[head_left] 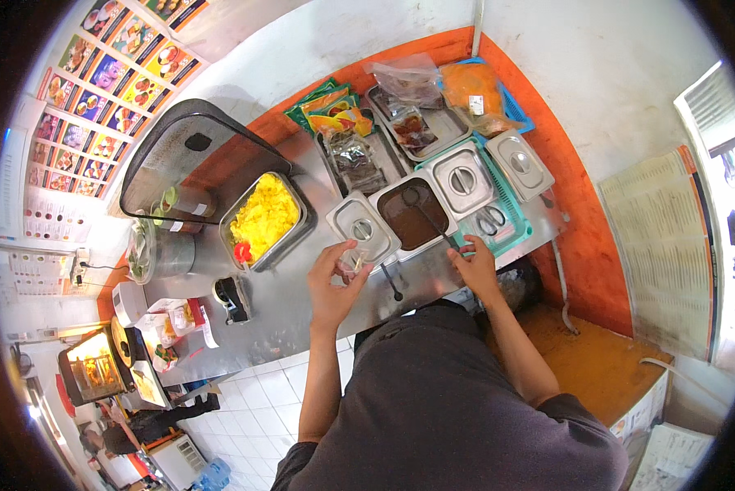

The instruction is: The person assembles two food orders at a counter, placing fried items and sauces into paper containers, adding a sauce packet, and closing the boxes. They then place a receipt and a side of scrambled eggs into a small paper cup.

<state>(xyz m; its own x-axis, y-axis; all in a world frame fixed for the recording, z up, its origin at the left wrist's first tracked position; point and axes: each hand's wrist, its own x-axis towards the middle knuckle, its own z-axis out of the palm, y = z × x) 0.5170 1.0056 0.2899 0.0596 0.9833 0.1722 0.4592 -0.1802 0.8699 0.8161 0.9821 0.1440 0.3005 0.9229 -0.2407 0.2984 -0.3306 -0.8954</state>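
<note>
**Right now: both hands at the sauce pan, one holding a small clear cup**

You stand square to the steel counter [298, 307], and everything you need sits in a tight arc just ahead of your arms, which looks deliberate: nothing calls for a long reach. The open pan of dark brown sauce [412, 214] lies straight ahead, uncovered, while the pans on either side keep their lids, the nearer lidded pan [361, 227] just left of it and two more lidded pans [462, 180] up to the right.

Your left hand [332, 282] is raised in front of the nearer lidded pan, fingers curled around what appears to be a small clear cup [353, 263]; it is too small and too see-through to say more. You hold it close to the sauce pan's near corner, apart from the rim.

Your right hand [474, 266] is partly closed, fingertips pinched at the end of a dark ladle handle [441, 233] that slants down into the sauce. Whether the grip is firm I cannot tell.

Further left, an open tray of yellow food [263, 217] sits well apart from both hands.
</note>
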